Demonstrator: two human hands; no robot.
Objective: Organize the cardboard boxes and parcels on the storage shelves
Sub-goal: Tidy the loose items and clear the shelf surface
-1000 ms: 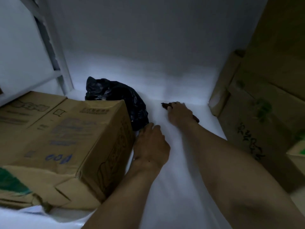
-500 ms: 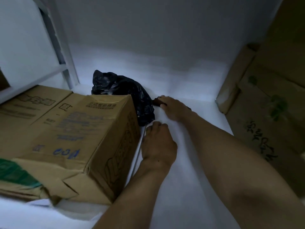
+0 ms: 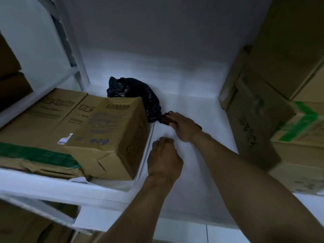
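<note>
**shelfguy:** ok so my right hand [image 3: 182,127] is flat-ish, palm down on the white shelf board [image 3: 201,165], fingers together and curled over a small dark brown flat thing [image 3: 166,119]. Can't honestly tell what it is, too dim. Only the end of it pokes out past my fingertips, and another bit shows behind my wrist, so its long axis runs roughly left-right under my hand.

**boxhoarder:** and the other hand?

**shelfguy:** my left hand [image 3: 164,159] is nearer me, loosely fisted, knuckles up, holding nothing as far as I can see. It sits just beside the lower corner of the big tan cardboard box with blue print [image 3: 98,130], close, but I can't say it's touching.

**boxhoarder:** so what does the next move hinge on?

**shelfguy:** the brown thing's far end is right up against the crumpled black plastic bag [image 3: 140,97], which is wedged behind the tan box at the back of the shelf. Bag is straight ahead-left of my right fingertips, so the right hand is clearly the nearer one for it. I reckon I either slide the brown thing toward me or grab the bag next.

**boxhoarder:** room to work?

**shelfguy:** yeah, the middle of the board is bare. The stacked brown cardboard boxes with green tape [image 3: 280,120] are well off to my right.
</note>
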